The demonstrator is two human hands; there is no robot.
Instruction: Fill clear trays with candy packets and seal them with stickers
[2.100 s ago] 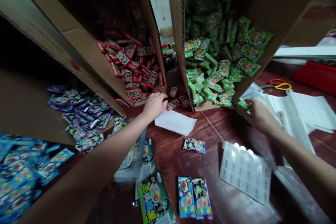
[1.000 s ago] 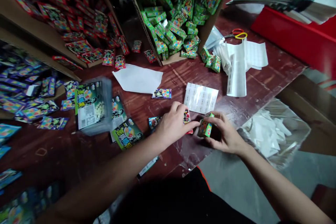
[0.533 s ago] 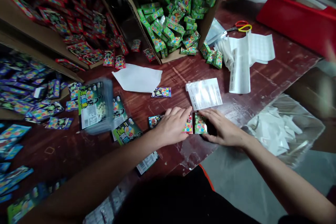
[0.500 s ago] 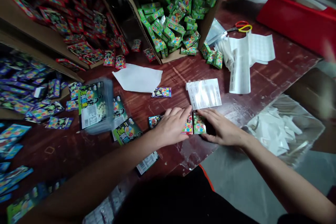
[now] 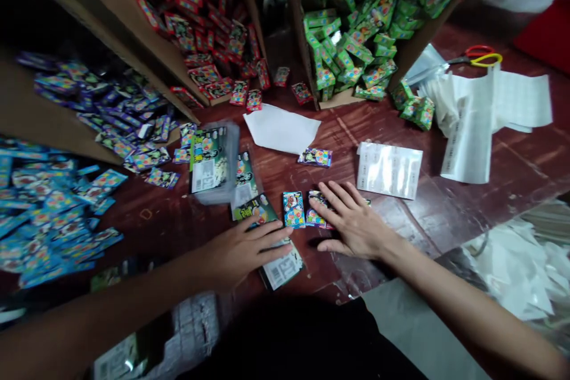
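My left hand lies with its fingers stretched out over dark printed packets. One packet, with a barcode label, shows below the fingers, and another packet shows above them. My right hand is open and flat, its fingers over a row of small boxes. A purple small box sticks out from under its fingertips; the other boxes there are mostly hidden. Just left of it, uncovered, lies a blue small box. Farther up is a single purple box.
Cartons of red boxes and green boxes stand at the back. Purple boxes and blue boxes are heaped at left. A sticker sheet, white paper, scissors and a packet stack lie around.
The view has swung left. My left hand has left the row of small boxes and moved onto the packets. My right hand has shifted left over the row, its fingers now spread.
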